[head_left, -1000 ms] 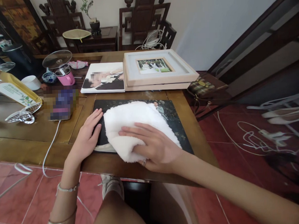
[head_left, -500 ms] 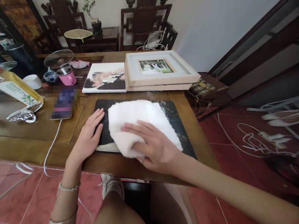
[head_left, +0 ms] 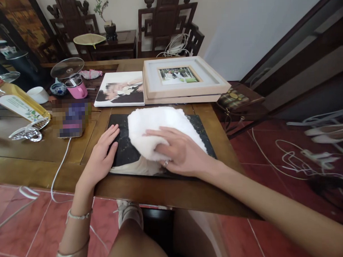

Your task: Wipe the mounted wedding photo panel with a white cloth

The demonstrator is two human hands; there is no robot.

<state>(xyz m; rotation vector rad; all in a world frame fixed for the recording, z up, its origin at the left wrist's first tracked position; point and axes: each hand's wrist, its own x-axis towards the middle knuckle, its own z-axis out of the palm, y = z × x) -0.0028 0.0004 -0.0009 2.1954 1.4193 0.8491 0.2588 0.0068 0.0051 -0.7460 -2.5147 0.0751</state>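
Observation:
A dark photo panel (head_left: 124,153) lies flat near the front edge of the wooden table (head_left: 168,193). My right hand (head_left: 179,151) presses a fluffy white cloth (head_left: 160,129) onto the panel's middle, fingers curled into the cloth. My left hand (head_left: 103,156) rests flat on the panel's left edge, fingers spread, holding it down. The cloth hides most of the picture.
Behind the panel lie a white canvas photo (head_left: 120,89) and stacked light wooden frames (head_left: 183,80). To the left are a pink mug (head_left: 75,87), a blurred phone (head_left: 71,119) with a white cable (head_left: 58,167), and a yellow packet (head_left: 17,103). Carved chairs stand behind; cables lie on the red floor.
My right hand has slid the white cloth away from me across the panel, uncovering its near edge. My left hand has stayed on the left edge.

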